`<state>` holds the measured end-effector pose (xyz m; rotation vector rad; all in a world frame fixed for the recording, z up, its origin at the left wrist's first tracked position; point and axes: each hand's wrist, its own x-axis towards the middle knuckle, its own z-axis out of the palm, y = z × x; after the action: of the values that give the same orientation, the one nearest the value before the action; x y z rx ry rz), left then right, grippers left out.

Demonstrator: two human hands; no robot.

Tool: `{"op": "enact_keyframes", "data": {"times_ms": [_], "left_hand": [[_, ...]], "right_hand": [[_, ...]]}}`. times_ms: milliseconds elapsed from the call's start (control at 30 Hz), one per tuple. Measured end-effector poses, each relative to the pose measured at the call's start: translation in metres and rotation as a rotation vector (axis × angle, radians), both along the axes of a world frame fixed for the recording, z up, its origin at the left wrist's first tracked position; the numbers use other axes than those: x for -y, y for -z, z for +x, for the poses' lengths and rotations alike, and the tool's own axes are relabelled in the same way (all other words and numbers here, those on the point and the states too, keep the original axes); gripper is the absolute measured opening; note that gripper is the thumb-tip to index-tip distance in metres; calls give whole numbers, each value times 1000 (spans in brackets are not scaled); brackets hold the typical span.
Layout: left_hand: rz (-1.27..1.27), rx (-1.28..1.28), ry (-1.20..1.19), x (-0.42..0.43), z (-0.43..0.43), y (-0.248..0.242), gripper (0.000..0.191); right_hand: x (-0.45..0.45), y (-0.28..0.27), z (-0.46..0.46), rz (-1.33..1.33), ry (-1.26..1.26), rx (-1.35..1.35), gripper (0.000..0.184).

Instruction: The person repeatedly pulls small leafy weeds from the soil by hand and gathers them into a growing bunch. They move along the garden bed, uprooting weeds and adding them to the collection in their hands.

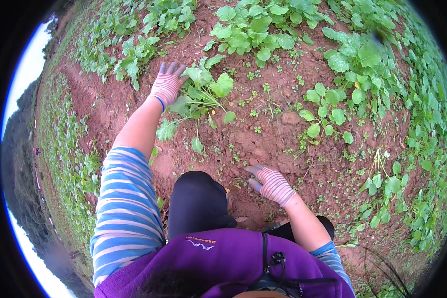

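My left hand [169,82], in a striped knit glove with grey fingertips, reaches forward with its fingers apart. It rests at the upper left edge of a leafy green plant [201,93] lying loosely on the reddish soil; the thumb touches or overlaps a leaf. My right hand [270,183], in a matching glove, is low over bare soil near my knees, thumb and fingers apart with nothing between them. Small seedlings [254,113] dot the ground between the hands and beyond them.
Dense leafy plants [255,31] grow ahead, with more on the right [368,63]. A smaller plant [326,113] stands right of centre, and a drooping one [387,184] lies farther right. My bent knee [197,201] is between my arms. Tiny distant people are at far left.
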<state>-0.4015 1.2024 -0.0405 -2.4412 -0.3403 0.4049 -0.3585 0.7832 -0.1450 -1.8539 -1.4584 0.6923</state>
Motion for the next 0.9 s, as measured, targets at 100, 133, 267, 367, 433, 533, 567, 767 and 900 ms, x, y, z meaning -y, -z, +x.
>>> {"op": "enact_keyframes", "data": {"times_ms": [100,133,267,367,433,533,567,767,900], "left_hand": [[-150,606,115,0,-32,-5,52],[-186,752,173,4,-50,0,50],[-385,1053,12,17,-145,66,52],[-590,1414,-935,22,-184,144,56],[-1249,1332,-1908,28,-182,175,45],[-1775,1435,-1738,37,-127,167,37],[-1956,1611,-1612,27,-98,145,40],[-2098,1515,-614,17,-81,36,61],[-1402,1628,-800,47,-142,93,45]], "right_hand": [[-6,17,17,43,36,16,38],[-4,21,20,58,41,3,39],[8,27,31,-91,-16,122,39],[14,27,38,-59,-1,122,35],[11,29,44,-35,4,143,34],[0,33,53,-83,-15,163,33],[-1,34,56,-115,-1,156,33],[-4,42,58,-129,5,148,35],[-5,44,58,-126,-15,167,34]]}}
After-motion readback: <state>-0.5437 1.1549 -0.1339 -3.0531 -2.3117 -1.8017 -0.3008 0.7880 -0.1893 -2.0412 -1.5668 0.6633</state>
